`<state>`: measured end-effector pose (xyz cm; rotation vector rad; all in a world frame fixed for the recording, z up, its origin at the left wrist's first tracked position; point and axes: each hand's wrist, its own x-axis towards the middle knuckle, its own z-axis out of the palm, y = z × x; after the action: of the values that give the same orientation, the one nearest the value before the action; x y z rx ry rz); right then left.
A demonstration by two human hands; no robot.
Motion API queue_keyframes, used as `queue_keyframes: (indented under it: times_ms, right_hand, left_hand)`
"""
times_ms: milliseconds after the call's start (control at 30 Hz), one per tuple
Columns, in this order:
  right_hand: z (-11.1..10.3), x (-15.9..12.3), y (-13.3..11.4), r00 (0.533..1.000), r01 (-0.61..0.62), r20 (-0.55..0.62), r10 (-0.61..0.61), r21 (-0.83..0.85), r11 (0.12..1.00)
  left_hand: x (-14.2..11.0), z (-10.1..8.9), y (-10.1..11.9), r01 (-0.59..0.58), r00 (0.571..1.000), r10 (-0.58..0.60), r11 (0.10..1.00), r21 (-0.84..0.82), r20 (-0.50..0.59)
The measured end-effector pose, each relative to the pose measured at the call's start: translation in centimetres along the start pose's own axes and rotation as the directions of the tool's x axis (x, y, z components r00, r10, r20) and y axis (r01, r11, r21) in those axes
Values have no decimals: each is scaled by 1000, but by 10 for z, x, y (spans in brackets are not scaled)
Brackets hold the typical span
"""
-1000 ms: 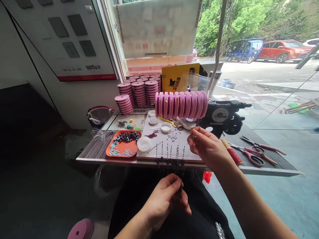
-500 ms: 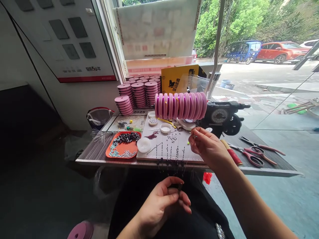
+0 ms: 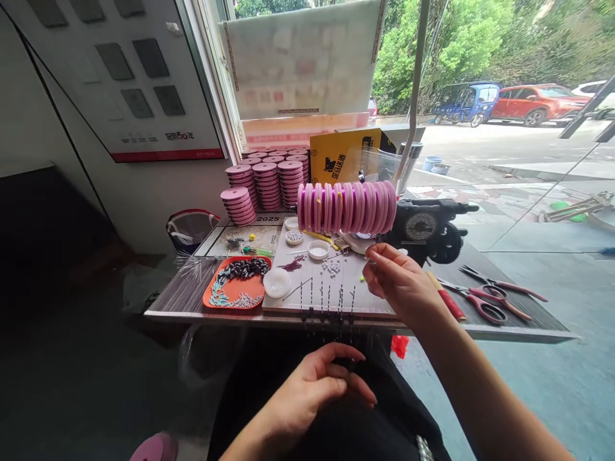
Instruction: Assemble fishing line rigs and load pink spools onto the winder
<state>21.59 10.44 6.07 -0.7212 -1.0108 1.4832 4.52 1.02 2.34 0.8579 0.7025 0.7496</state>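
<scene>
Above the board's right front, my right hand (image 3: 401, 278) is closed, thumb and fingertips pinched on something too small to make out. Lower down, over the dark-clothed lap, my left hand (image 3: 319, 384) has its fingers loosely curled round something dark that I cannot make out. Between the hands and the table, several thin strands of small dark beads (image 3: 329, 298) hang over the front of a white board (image 3: 307, 282). Behind my right hand is a row of pink spools (image 3: 348, 208), mounted on a black machine with a dial (image 3: 420, 227).
An orange tray (image 3: 240, 291) of dark, turquoise and silvery beads lies left, beside a round white dish (image 3: 277, 282). Loose pale beads (image 3: 331, 267) lie on the board. Scissors (image 3: 487, 307), pliers (image 3: 504, 280) and a red thread cone (image 3: 451, 305) lie right. Pink spools (image 3: 266, 182) stand stacked behind.
My left hand has shifted slightly right and its fingers look a little looser. My right hand stays pinched in nearly the same place. The view has moved slightly.
</scene>
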Motion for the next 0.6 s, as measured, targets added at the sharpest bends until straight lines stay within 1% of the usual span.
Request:
queue_keyframes:
  times_ms: [67, 100, 133, 167, 233, 333, 400, 500, 533, 600]
  right_hand:
    - [-1, 1, -2, 1000, 16, 26, -15, -44, 999]
    - [-1, 1, -4, 999, 22, 31, -20, -63, 998]
    - [-2, 1, -5, 999, 25, 30, -23, -77, 997]
    - [-2, 1, -6, 999, 25, 26, -23, -86, 996]
    - [-3, 1, -8, 1000, 14, 16, -13, -96, 995]
    - [-3, -2, -10, 999, -22, 35, 25, -81, 996]
    - [-2, -4, -11, 994, -64, 87, 68, -46, 997]
    - [0, -7, -12, 984, -94, 148, 96, -25, 995]
    - [1, -8, -12, 985, -89, 147, 94, -35, 995]
    - [3, -8, -12, 991, -68, 109, 75, -60, 996]
  left_hand:
    - [11, 5, 17, -43, 997, 31, 987, 156, 77]
    - [19, 9, 25, -69, 993, 50, 980, 186, 104]
    - [28, 14, 33, -100, 990, 81, 981, 164, 119]
    - [38, 18, 41, -131, 987, 119, 985, 110, 109]
    - [57, 28, 53, -162, 986, 161, 986, 48, 31]
    - [77, 38, 64, -186, 980, 186, 982, 0, -73]
    - [82, 41, 67, -192, 978, 191, 981, -9, -89]
    - [78, 40, 66, -219, 970, 220, 975, 21, -99]
    - [75, 39, 65, -228, 968, 230, 973, 31, -104]
    - [67, 36, 59, -218, 968, 222, 975, 46, -116]
